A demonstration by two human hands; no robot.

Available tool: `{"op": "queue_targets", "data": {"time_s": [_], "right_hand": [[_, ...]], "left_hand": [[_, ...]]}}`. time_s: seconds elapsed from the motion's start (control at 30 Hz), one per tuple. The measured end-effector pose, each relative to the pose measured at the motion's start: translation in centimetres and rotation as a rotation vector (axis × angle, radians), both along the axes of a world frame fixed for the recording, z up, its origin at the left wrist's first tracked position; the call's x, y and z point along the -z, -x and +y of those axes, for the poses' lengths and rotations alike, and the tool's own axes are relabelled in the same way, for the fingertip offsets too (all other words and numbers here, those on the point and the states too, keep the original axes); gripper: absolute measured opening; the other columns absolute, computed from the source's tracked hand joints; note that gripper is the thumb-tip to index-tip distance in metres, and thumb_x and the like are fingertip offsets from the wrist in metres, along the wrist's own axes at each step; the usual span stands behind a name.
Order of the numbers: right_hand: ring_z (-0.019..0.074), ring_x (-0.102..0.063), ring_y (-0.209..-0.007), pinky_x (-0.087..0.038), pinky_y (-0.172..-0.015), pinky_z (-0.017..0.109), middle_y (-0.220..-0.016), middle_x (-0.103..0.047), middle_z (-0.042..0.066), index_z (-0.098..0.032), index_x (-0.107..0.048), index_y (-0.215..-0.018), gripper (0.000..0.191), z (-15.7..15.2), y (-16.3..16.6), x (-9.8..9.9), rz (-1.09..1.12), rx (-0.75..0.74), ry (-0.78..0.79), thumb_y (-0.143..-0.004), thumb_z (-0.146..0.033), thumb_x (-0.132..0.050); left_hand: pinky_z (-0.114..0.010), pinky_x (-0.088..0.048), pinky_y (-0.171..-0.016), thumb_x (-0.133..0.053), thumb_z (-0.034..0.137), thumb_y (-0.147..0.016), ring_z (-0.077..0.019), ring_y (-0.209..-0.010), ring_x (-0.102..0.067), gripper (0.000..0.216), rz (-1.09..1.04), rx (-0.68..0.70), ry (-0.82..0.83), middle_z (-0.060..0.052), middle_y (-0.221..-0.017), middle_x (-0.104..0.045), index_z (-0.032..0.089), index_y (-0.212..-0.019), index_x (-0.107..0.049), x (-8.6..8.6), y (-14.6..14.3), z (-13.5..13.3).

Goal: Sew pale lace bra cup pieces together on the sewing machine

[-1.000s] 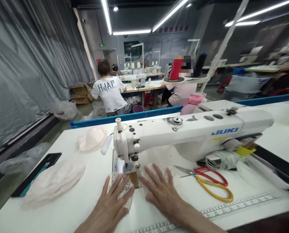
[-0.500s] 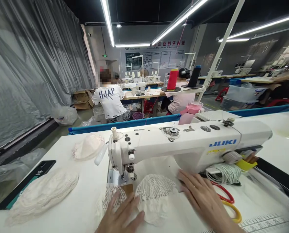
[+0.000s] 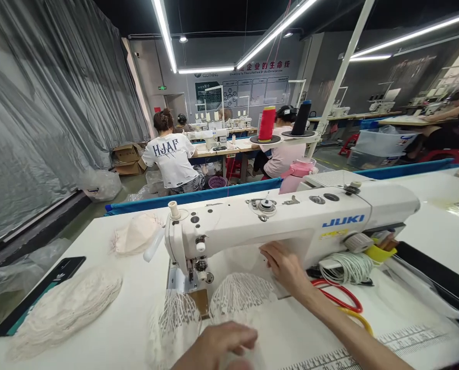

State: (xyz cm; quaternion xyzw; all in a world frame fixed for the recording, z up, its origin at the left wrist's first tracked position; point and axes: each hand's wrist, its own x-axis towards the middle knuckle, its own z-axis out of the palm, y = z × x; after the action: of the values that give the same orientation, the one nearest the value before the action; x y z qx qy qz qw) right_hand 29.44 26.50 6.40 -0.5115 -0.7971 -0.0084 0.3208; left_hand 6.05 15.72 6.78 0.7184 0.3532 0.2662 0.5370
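Observation:
My left hand [image 3: 223,341] is low in front of the sewing machine [image 3: 283,216], slightly blurred, with its thumb apart from the bent fingers. It covers the lower end of a cream stringy lace piece [image 3: 240,295]. Another such lace piece [image 3: 177,313] lies to its left, its top near the presser foot [image 3: 193,277]. Under the machine arm my right hand [image 3: 283,264] reaches in, its fingers drawn together close to the machine body. What those fingertips hold, if anything, I cannot make out.
On the left lie a stack of cream fabric pieces [image 3: 69,308] over a dark flat box [image 3: 65,267], and a smaller pile [image 3: 136,234]. Red scissor-like handles [image 3: 341,295], a cord coil [image 3: 347,264] and a printed ruler [image 3: 414,334] are at right. A person [image 3: 171,159] sits ahead.
My right hand has moved from the table beside the lace to farther back under the machine arm. My left hand has come off the left lace piece and shifted right and nearer.

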Motion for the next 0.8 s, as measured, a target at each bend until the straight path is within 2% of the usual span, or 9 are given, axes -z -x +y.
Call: {"op": "queue_targets", "data": {"time_s": [0.07, 0.1, 0.17, 0.27, 0.4, 0.53, 0.6, 0.67, 0.8], "right_hand": [[0.0175, -0.063, -0.072, -0.052, -0.065, 0.030, -0.087, -0.065, 0.009, -0.019, -0.059, -0.093, 0.031, -2.0, -0.2, -1.2, 0.039, -0.035, -0.035, -0.093, -0.019, -0.028], [0.0174, -0.063, -0.078, -0.052, -0.069, 0.029, -0.090, -0.064, 0.009, -0.020, -0.058, -0.095, 0.029, -3.1, -0.3, -1.8, 0.060, -0.057, -0.061, -0.093, -0.018, -0.029], [0.0177, -0.062, -0.089, -0.052, -0.073, 0.028, -0.098, -0.063, 0.009, -0.021, -0.056, -0.100, 0.024, -5.4, -0.7, -2.7, 0.100, -0.127, -0.126, -0.092, -0.016, -0.034], [0.0185, -0.060, -0.098, -0.051, -0.077, 0.027, -0.107, -0.061, 0.009, -0.023, -0.057, -0.104, 0.024, -8.9, -1.9, -3.4, 0.109, -0.234, -0.158, -0.089, -0.012, -0.041], [0.0217, -0.059, -0.101, -0.052, -0.080, 0.031, -0.111, -0.059, 0.009, -0.025, -0.061, -0.097, 0.014, -11.3, -3.8, -3.1, 0.143, -0.210, 0.014, -0.088, -0.022, -0.050], [0.0225, -0.059, -0.099, -0.054, -0.075, 0.033, -0.119, -0.054, 0.014, -0.022, -0.051, -0.116, 0.032, -9.1, -3.5, -2.8, 0.461, -0.046, 0.142, -0.089, -0.038, -0.047], [0.0238, -0.057, -0.104, -0.051, -0.084, 0.037, -0.117, -0.057, 0.013, -0.021, -0.049, -0.119, 0.041, -7.3, -2.3, -3.0, 0.518, -0.095, 0.266, -0.086, -0.044, -0.049], [0.0239, -0.059, -0.099, -0.049, -0.085, 0.037, -0.108, -0.062, 0.010, -0.020, -0.056, -0.110, 0.039, -6.2, -1.1, -3.5, 0.576, -0.167, 0.379, -0.084, -0.048, -0.051], [0.0157, -0.056, -0.061, -0.048, -0.055, 0.026, -0.069, -0.061, 0.003, -0.018, -0.058, -0.078, 0.035, -6.7, 0.6, -4.7, 0.717, -0.141, 0.451, -0.083, -0.052, -0.051]], "left_hand": [[-0.038, -0.051, -0.086, -0.064, 0.052, -0.075, -0.0242, -0.100, -0.062, 0.050, -0.245, -0.059, 0.527, -0.015, -0.114, -0.061, 0.017, -0.111, -0.061, -2.0, -3.0, 2.3], [-0.037, -0.051, -0.085, -0.066, 0.054, -0.072, -0.0236, -0.096, -0.064, 0.051, -0.358, -0.114, 0.685, -0.016, -0.109, -0.062, 0.012, -0.100, -0.063, -2.7, -4.6, 3.4], [-0.035, -0.051, -0.081, -0.074, 0.050, -0.065, -0.0212, -0.088, -0.064, 0.046, -0.562, -0.238, 0.794, -0.012, -0.093, -0.065, 0.011, -0.085, -0.062, -3.4, -7.3, 5.5], [-0.032, -0.051, -0.072, -0.079, 0.042, -0.060, -0.0192, -0.080, -0.063, 0.045, -0.695, -0.360, 0.781, -0.007, -0.082, -0.066, 0.013, -0.090, -0.061, -3.5, -9.1, 7.1], [-0.024, -0.046, -0.064, -0.081, 0.037, -0.058, -0.0136, -0.064, -0.060, 0.047, -0.634, -0.396, 0.610, -0.003, -0.071, -0.066, 0.012, -0.094, -0.063, -3.4, -8.4, 6.7], [-0.026, -0.045, -0.067, -0.076, 0.041, -0.064, -0.0141, -0.063, -0.061, 0.048, -0.543, -0.225, 0.494, -0.006, -0.075, -0.069, 0.010, -0.099, -0.063, -4.1, -7.7, 6.2], [-0.026, -0.045, -0.069, -0.074, 0.041, -0.066, -0.0144, -0.066, -0.061, 0.051, -0.536, -0.196, 0.471, -0.006, -0.076, -0.069, 0.010, -0.104, -0.061, -4.5, -7.7, 6.1], [-0.027, -0.046, -0.070, -0.072, 0.042, -0.068, -0.0154, -0.069, -0.062, 0.052, -0.524, -0.204, 0.451, -0.007, -0.076, -0.069, 0.010, -0.107, -0.059, -4.9, -7.5, 5.9], [-0.028, -0.047, -0.064, -0.066, 0.046, -0.073, -0.0156, -0.061, -0.062, 0.046, -0.421, -0.258, 0.404, -0.007, -0.071, -0.068, 0.010, -0.100, -0.056, -5.5, -5.9, 4.3]]}}
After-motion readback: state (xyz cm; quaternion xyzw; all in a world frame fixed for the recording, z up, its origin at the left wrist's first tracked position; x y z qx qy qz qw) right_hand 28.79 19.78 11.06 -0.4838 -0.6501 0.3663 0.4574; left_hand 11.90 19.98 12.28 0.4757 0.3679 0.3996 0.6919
